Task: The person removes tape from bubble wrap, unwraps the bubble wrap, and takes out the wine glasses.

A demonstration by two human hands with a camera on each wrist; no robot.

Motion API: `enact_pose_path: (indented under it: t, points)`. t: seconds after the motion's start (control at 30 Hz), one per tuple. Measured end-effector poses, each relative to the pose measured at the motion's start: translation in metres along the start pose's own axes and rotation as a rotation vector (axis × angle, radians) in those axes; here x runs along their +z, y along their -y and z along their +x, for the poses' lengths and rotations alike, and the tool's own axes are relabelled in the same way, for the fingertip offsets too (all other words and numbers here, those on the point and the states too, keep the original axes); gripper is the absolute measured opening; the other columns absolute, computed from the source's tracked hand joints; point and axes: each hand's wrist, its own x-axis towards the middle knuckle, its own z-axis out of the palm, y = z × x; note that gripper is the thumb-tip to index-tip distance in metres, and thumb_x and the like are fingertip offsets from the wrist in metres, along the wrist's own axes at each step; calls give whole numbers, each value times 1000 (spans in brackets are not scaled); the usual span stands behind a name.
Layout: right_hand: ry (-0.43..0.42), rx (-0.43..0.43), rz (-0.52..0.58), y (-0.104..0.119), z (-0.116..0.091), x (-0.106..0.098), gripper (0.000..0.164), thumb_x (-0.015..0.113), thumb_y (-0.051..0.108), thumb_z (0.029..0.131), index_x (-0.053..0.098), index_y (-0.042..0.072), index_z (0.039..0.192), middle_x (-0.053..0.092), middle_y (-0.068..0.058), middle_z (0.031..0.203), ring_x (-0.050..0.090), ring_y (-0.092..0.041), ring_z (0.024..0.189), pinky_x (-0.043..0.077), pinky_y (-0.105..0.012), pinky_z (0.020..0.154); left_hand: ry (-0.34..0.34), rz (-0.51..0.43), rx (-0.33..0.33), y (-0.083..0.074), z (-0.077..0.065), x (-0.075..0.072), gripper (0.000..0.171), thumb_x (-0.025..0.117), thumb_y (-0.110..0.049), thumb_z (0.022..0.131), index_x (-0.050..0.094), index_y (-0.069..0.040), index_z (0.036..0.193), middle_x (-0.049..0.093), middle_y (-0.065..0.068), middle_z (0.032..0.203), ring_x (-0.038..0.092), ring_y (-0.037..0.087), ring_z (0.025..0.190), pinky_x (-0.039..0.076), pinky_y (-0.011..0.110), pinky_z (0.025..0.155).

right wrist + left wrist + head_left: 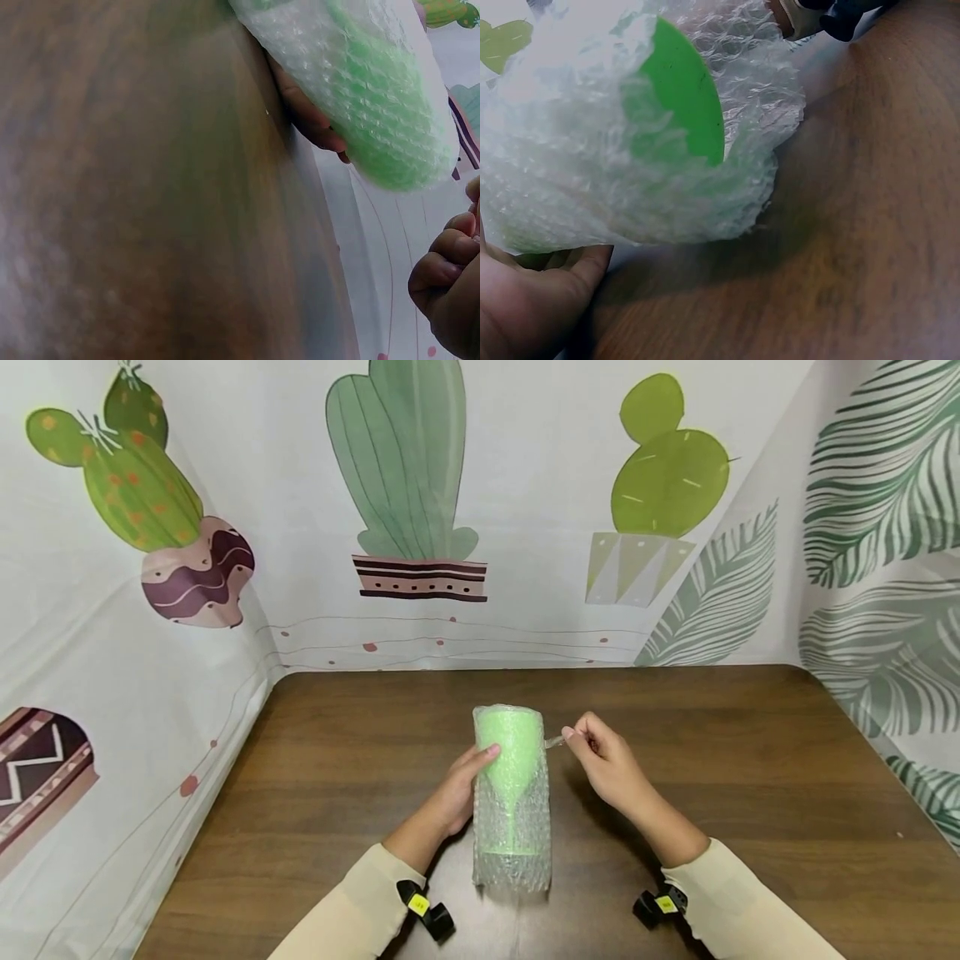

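A light green goblet (512, 739) with a stem and flat foot shows through clear bubble wrap (492, 827) rolled around it. My left hand (455, 787) grips the wrapped goblet from its left side, thumb lying over the front of the bowl and the other fingers behind. In the left wrist view, the goblet's green foot (694, 94) sits inside the open end of the wrap. To the right of the bowl, my right hand (606, 758) pinches a thin clear strip (555, 742) that runs out from the wrap's edge. Its fingers (435, 277) are curled in the right wrist view.
A brown wooden table (337, 760) lies under the hands. Behind it and at both sides hangs a white cloth (540, 510) printed with cacti and leaves. A black camera (435, 918) is strapped to the left wrist, another camera (652, 907) to the right.
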Motion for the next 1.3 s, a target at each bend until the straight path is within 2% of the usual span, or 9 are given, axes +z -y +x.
enact_pose_path:
  t: [0.07,0.17,0.3,0.47,0.63,0.8,0.97,1.13,1.3]
  points:
    - [6,15,-8,-1,0,0,24,55,22,105,50,11,84,36,4,69,37,-7,63,34,-25,58,-7,-5,-3,0,0,0,63,47,-39,102,34,-8,154,65,0,107,64,14,98,53,35,91]
    - [-26,58,-28,0,-1,0,34,53,29,106,48,10,78,33,4,65,33,-7,60,31,-25,55,-4,-8,-9,0,0,0,63,47,-39,102,33,-7,154,65,-1,107,64,13,98,53,35,91]
    - [-78,97,-64,0,0,-2,46,62,29,101,41,10,65,31,5,59,31,-7,55,28,-25,53,7,-1,-7,-2,-1,1,63,48,-38,102,33,-7,154,66,-2,108,65,13,99,53,36,91]
    - [-71,102,-106,0,2,-1,32,65,11,93,45,10,68,39,4,61,40,-9,58,34,-24,57,22,0,1,-3,0,3,62,48,-36,102,32,-7,155,66,-1,108,65,13,99,53,36,91]
    - [-9,126,-64,1,1,1,17,63,10,93,51,10,80,44,3,71,45,-10,66,38,-23,61,41,15,-1,0,0,1,64,49,-37,102,30,-7,156,65,1,109,64,14,99,53,35,90]
    - [58,84,-1,0,0,3,3,60,6,96,59,5,98,48,1,77,44,-6,69,39,-21,62,42,24,-6,-1,0,1,64,49,-36,102,30,-7,156,65,1,109,64,14,99,53,36,90]
    - [119,37,47,-1,2,3,17,52,7,102,64,-1,112,62,-7,87,55,-12,74,44,-20,65,27,24,3,-3,1,1,64,49,-37,101,32,-7,156,65,2,110,64,15,100,53,36,91]
    - [170,17,25,1,1,2,23,45,5,105,67,2,109,65,-10,89,61,-24,85,47,-22,75,-10,15,-5,-2,0,1,65,50,-38,101,32,-9,156,65,2,112,63,15,101,52,35,92]
    - [190,-41,-29,2,-1,2,28,41,-5,99,68,2,101,63,-14,87,59,-16,86,48,-23,79,-12,18,-3,-2,-1,2,63,50,-37,102,33,-9,156,65,2,111,64,14,101,53,35,91]
